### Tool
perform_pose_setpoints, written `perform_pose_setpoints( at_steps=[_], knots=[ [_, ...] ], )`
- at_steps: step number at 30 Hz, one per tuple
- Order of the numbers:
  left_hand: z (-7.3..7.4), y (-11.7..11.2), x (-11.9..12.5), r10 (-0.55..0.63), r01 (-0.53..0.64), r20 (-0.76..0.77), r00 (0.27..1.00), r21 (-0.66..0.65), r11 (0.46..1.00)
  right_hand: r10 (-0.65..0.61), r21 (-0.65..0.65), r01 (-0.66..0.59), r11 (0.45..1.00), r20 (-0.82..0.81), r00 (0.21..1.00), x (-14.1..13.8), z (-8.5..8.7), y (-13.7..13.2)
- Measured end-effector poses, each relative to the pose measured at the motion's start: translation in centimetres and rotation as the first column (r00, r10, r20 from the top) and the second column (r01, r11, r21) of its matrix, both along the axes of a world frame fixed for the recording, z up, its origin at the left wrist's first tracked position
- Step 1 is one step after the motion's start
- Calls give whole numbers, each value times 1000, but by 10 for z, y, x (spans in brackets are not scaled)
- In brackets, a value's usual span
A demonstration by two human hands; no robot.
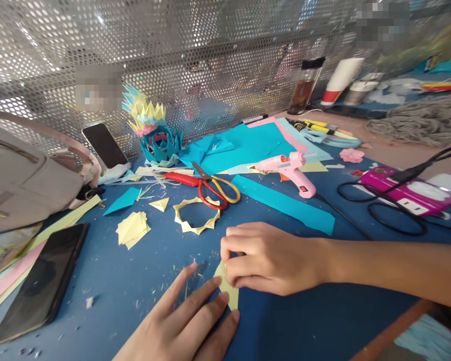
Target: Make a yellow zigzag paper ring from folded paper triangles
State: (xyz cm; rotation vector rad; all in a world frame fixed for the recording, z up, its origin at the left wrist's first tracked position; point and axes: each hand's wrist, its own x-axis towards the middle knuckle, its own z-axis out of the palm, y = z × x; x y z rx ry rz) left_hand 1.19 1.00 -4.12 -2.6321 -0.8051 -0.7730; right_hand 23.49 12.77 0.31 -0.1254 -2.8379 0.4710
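Note:
A small folded piece of pale yellow paper lies flat on the blue table, partly covered by fingers. The fingertips of my left hand rest along its left edge, with the fingers stretched out and spread. Over the paper's upper end, my right hand is closed, its fingers bent and pressed down on it. Just beyond my hands is a ring of folded yellow paper with points. Left of that ring lie a stack of yellow paper squares and a single yellow triangle.
Scissors, a red cutter, a blue paper strip and a pink glue gun lie beyond my hands. A magenta power strip with black cable is right. Two phones, one here, and a bag are left.

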Motion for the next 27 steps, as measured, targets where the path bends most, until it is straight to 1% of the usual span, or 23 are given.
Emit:
perform_pose_setpoints(
  at_steps=[6,11,13,16,19,21,23,27],
  knots=[
    [-2,0,-1,-8,8,83,997,-3,1000,13,5,-13,1000,-21,1000,0,0,1],
    [5,1,-7,-48,46,-40,998,-65,997,17,21,-17,1000,-26,1000,0,-1,1],
    [6,2,-7,-51,51,-1,999,-55,997,27,28,-26,999,-23,999,0,-1,2],
    [2,3,-6,-51,53,51,997,-37,998,36,33,-36,999,-17,999,0,-1,2],
    [-1,4,-5,-50,52,59,997,-38,998,36,33,-35,999,-17,999,0,-1,3],
    [0,4,-5,-48,50,61,997,-32,998,39,30,-39,999,-19,999,0,-1,2],
    [4,3,-6,-44,45,32,999,-48,998,41,26,-41,999,-17,999,1,-2,3],
    [14,-1,-7,-21,11,-86,996,-116,993,42,22,-42,999,0,999,0,-2,3]
  ],
)
